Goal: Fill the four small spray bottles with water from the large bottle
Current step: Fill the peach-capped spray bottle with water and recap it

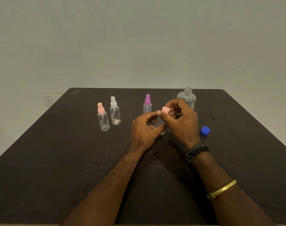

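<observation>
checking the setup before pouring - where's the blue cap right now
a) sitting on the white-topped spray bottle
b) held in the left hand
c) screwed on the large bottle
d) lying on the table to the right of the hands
d: the blue cap lies on the table just to the right of the right hand, and the large bottle shows a bare threaded neck.

Clear large bottle (187,99), uncapped, upright
</observation>
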